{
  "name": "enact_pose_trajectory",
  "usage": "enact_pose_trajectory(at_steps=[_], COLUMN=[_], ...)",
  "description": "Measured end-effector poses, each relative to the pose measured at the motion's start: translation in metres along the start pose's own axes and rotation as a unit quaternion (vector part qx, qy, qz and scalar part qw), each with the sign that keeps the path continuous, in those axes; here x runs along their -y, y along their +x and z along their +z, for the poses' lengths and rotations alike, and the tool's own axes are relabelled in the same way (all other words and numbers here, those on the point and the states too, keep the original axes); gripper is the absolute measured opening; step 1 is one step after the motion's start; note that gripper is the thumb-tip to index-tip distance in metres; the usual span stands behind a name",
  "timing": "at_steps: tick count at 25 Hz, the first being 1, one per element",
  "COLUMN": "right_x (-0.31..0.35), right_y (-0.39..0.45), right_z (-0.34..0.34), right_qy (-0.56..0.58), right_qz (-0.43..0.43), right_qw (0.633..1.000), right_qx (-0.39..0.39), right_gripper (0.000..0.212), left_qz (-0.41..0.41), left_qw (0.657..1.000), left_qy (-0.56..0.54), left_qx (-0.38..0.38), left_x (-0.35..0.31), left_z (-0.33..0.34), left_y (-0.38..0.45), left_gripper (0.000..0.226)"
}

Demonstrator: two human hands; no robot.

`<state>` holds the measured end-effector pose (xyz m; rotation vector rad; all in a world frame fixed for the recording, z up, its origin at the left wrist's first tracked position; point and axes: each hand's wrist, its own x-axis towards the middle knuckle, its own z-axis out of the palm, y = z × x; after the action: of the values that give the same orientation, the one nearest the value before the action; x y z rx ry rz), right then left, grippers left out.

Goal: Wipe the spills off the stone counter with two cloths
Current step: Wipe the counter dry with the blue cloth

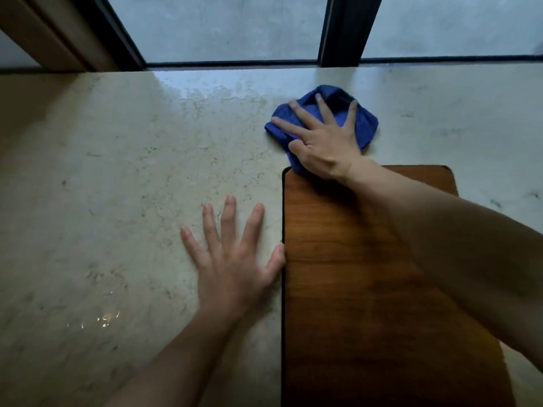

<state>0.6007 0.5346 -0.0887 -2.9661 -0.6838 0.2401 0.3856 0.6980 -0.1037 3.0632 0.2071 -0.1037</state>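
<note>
A crumpled blue cloth (365, 127) lies on the pale stone counter (132, 171), just beyond the far left corner of a wooden board. My right hand (321, 142) presses flat on the cloth with fingers spread. My left hand (232, 259) rests flat on the bare stone with fingers spread, its thumb touching the board's left edge. A wet streaky patch (217, 92) glistens on the stone left of the cloth. A small puddle (102, 317) shines near the front left. Only one cloth is in view.
A brown wooden board (367, 289) lies on the counter at the right, reaching toward me. A window with dark frames (338, 30) runs along the counter's far edge. A wooden door frame (55, 33) stands at the far left.
</note>
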Motion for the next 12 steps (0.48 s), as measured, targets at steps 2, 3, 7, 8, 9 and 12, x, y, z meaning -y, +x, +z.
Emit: enact_pose_trajectory(at_steps=[2,3,7,8,9,12], right_x=[0.013,0.020,0.059,0.073,0.088,0.131], right_y=[-0.051,-0.077,-0.205,-0.245,-0.287,-0.409], right_z=[0.010,0.014,0.036,0.043,0.051,0.074], right_qy=[0.000,0.003,0.009,0.006,0.011,0.036], right_qz=[-0.003,-0.003,-0.009,-0.012,-0.017,0.009], right_qw=[1.000,1.000,1.000,1.000,0.999,0.999], right_qx=[-0.007,-0.006,-0.016,-0.027,-0.026,-0.014], right_gripper=[0.055,0.055,0.053,0.054,0.054,0.056], left_qz=[-0.003,-0.003,-0.006,-0.004,0.002,0.047], left_qw=[1.000,0.999,0.997,0.995,0.992,0.977], left_qy=[-0.018,-0.027,-0.077,-0.098,-0.122,-0.199], left_qx=[0.012,0.017,0.023,0.025,0.029,0.063], left_x=[0.001,0.001,0.000,0.001,0.004,0.026], left_z=[-0.003,-0.005,-0.010,-0.012,-0.015,-0.026], left_y=[-0.002,-0.002,-0.001,0.000,0.000,-0.004], left_gripper=[0.077,0.077,0.069,0.065,0.060,0.057])
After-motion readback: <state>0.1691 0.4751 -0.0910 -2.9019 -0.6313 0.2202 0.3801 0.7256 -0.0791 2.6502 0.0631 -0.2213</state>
